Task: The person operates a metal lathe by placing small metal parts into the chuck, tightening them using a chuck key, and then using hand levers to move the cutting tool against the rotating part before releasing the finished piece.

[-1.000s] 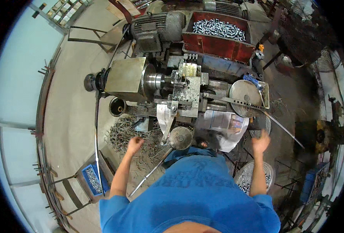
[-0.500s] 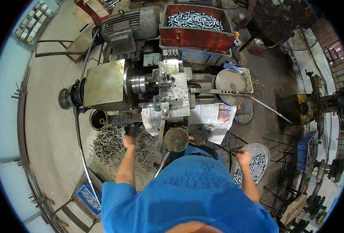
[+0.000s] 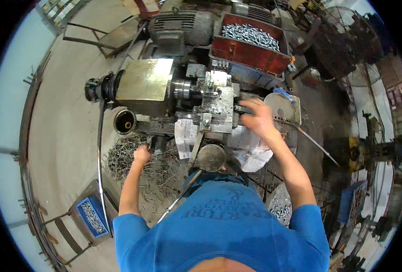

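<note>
My right hand [image 3: 259, 120] is over the right side of a metal-turning machine, beside its slide block [image 3: 219, 106]. Its thumb and fingers are apart, bent around the near end of a flat perforated bar [image 3: 286, 121]; no firm grip on the bar shows. My left hand [image 3: 142, 155] is low at the machine's front left, next to a dark block [image 3: 158, 144]. Its fingers are curled closed, and whatever they hold is hidden. Left of the slide block are a shiny round spindle [image 3: 181, 89] and a box-shaped metal housing [image 3: 145, 80].
A red bin [image 3: 251, 53] of small metal parts stands behind the machine. Curly metal shavings [image 3: 124, 158] lie below my left hand. A round basket [image 3: 280, 199] of parts is by my right elbow, and a blue tray [image 3: 92, 217] at lower left. A round disc [image 3: 211, 157] stands before my waist.
My right hand has risen from beside the parts basket to the perforated bar on the machine. My left hand stays low by the dark block. The whole view has tilted and shifted.
</note>
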The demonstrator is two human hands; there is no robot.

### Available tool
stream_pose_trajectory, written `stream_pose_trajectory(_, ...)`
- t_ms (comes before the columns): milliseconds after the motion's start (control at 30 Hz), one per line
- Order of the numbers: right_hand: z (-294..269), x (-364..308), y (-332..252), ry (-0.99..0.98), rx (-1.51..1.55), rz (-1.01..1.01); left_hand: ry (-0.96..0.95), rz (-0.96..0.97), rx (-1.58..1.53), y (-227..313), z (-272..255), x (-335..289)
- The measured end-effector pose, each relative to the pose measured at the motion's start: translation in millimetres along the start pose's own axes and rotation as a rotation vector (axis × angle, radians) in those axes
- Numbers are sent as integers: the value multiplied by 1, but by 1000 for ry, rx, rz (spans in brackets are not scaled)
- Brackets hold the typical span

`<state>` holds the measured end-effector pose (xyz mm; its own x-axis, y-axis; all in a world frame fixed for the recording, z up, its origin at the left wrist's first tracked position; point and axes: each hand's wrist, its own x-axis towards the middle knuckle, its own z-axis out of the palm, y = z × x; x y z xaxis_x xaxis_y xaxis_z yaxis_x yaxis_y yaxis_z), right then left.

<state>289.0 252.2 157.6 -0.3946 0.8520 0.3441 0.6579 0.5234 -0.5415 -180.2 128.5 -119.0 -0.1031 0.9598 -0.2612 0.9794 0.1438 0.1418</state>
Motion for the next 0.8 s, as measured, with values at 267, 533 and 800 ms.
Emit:
stream_pose_trajectory(267,108,105,-32,-319,-473,-334,607,-389,-370,-49,-216,-102)
stream_pose_trajectory(533,137,113,-20,-438,-493,-347,475,-709,-170,2,-120,-190)
stream_pose_trajectory(800,100,109,-27,-274,-546,-404,300,-567,-516,-12,-114,-194)
